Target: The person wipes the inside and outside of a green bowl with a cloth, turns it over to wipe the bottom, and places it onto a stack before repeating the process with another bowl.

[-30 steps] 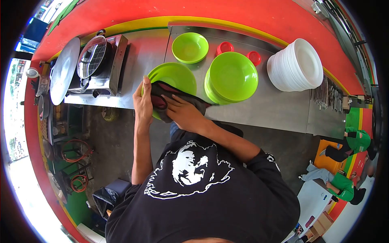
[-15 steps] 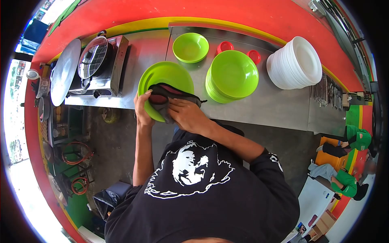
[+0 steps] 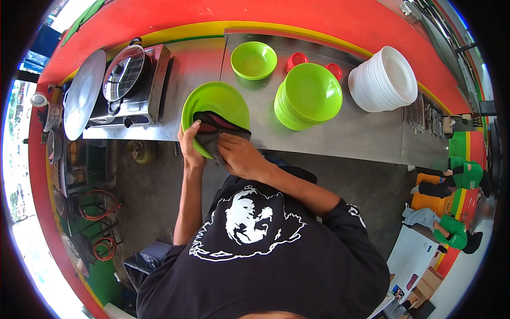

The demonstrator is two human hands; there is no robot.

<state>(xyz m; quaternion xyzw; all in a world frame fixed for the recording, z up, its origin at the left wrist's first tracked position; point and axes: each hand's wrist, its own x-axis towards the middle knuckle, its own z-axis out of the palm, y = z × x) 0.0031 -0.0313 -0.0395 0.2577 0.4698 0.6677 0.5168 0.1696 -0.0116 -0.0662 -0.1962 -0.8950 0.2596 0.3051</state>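
Observation:
My left hand (image 3: 191, 144) grips the rim of a bright green bowl (image 3: 222, 97), its thumb on the inner edge and over the cloth. The bowl is tipped toward me at the counter's front edge. Bunched in the fingers of my right hand (image 3: 241, 156) is a dark grey cloth with reddish patches (image 3: 215, 127), pressed against the near side of the bowl. Part of the bowl's near rim is hidden under the cloth. To the right stands a stack of green bowls (image 3: 309, 95), and behind sits another green bowl (image 3: 254, 59).
Two small red cups (image 3: 296, 61) stand behind the stack. A tall pile of white plates (image 3: 382, 80) and rows of cutlery (image 3: 423, 118) are farther right. At left, a gas stove (image 3: 141, 103) carries a lidded pan (image 3: 123, 74). People in green shirts (image 3: 467, 173) are at far right.
My right hand and the cloth have shifted left and slightly down across the bowl, and the cloth's right end has drawn in. My left hand keeps its hold on the rim.

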